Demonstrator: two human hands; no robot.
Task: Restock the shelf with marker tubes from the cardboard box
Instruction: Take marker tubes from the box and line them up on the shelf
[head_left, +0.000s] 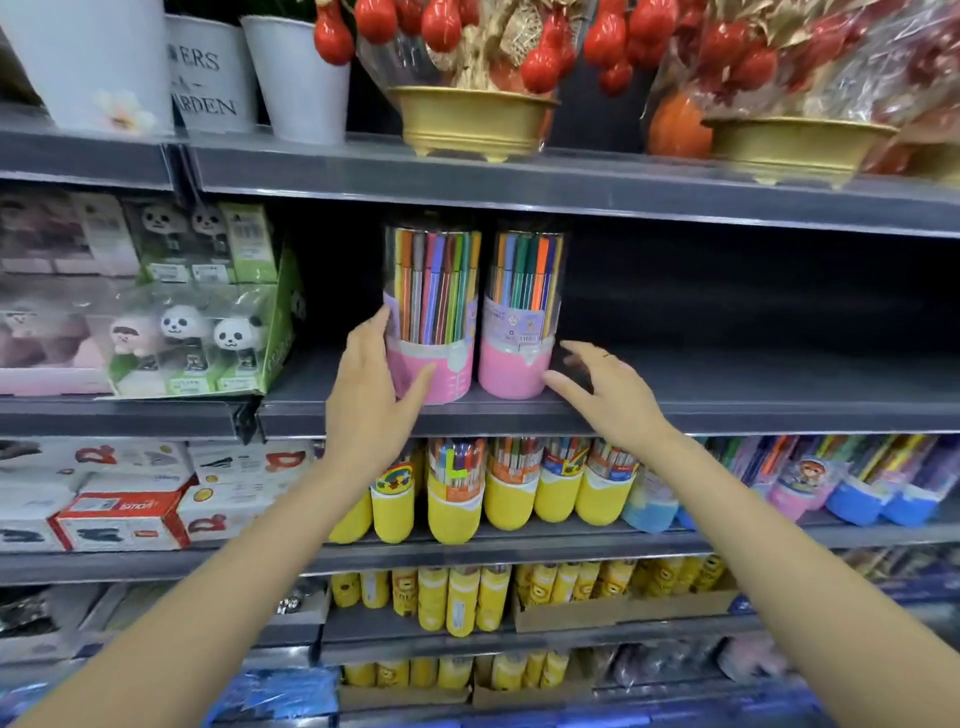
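Both forearms reach up from the bottom of the view toward the middle shelf (727, 410). Left hand (371, 384) lies against the left marker tube (431, 306): fingertips touch its upper left side and the thumb presses its pink base, fingers fairly straight, more a steadying contact than a wrapped grip. Right hand (605, 387) is spread and relaxed, holding nothing, just beside the lower right of the right marker tube (522, 312); whether a fingertip touches the tube cannot be told, as the fingers are blurred.

Step in hand, by judgement: seating and squaring two tubes at the front left of the shelf. They stand upright, close side by side near the front edge. To their right the shelf is dark and bare as far as can be seen, so restocking looks to be at an early stage. The next move would call for letting go without tipping either tube, then fetching more from the cardboard box, which is not in view.

Containers: each tube is clear above, pink at the base, and packed with upright coloured markers. On the shelf below stand yellow-based tubes (506, 491) of markers, with blue-based ones (857, 501) further right. Lower still, yellow packs sit in an open tray (623, 608). Boxed panda figures (197, 338) occupy the shelf to the left.
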